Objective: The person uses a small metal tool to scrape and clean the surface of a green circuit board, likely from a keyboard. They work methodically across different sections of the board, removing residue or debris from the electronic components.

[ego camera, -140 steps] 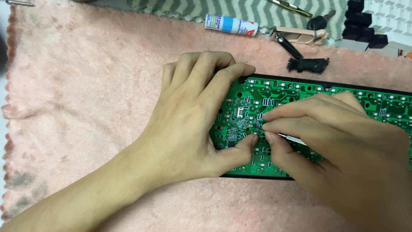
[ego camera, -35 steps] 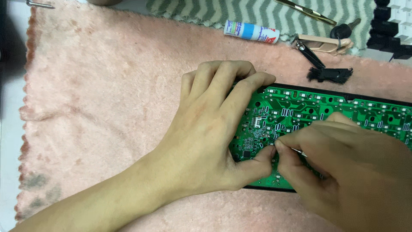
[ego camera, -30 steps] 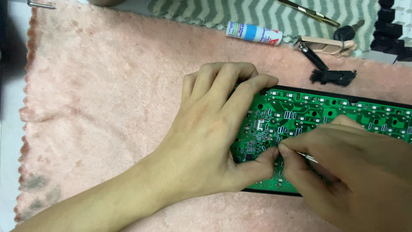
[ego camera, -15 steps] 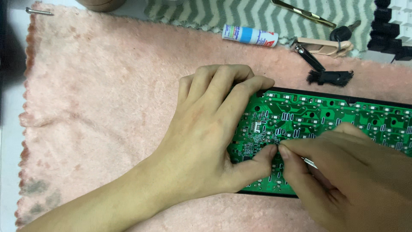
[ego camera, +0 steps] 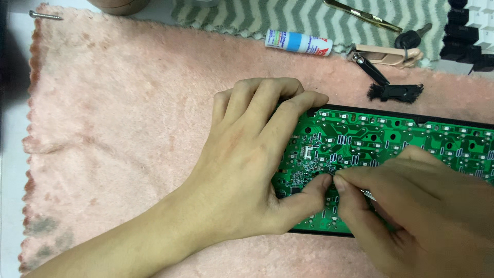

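A green circuit board (ego camera: 375,139) in a black frame lies on a pink towel (ego camera: 118,128). My left hand (ego camera: 252,159) grips the board's left end, fingers over the far edge and thumb pressed on the board's face. My right hand (ego camera: 422,211) rests on the board beside that thumb, fingertips pinched on a thin metal tool (ego camera: 366,193) whose tip is hidden between the fingers. The lower right of the board is covered by my right hand.
Beyond the board lie a small black brush (ego camera: 393,91), a white glue tube (ego camera: 298,42), a beige clip (ego camera: 386,54), brass tweezers (ego camera: 363,14), a key (ego camera: 411,37) and black keycaps (ego camera: 465,41). A nail (ego camera: 45,16) lies at the far left corner.
Both hands have stayed on the board with only slight finger shifts. The view has drifted a little, so the board sits slightly lower left than before.
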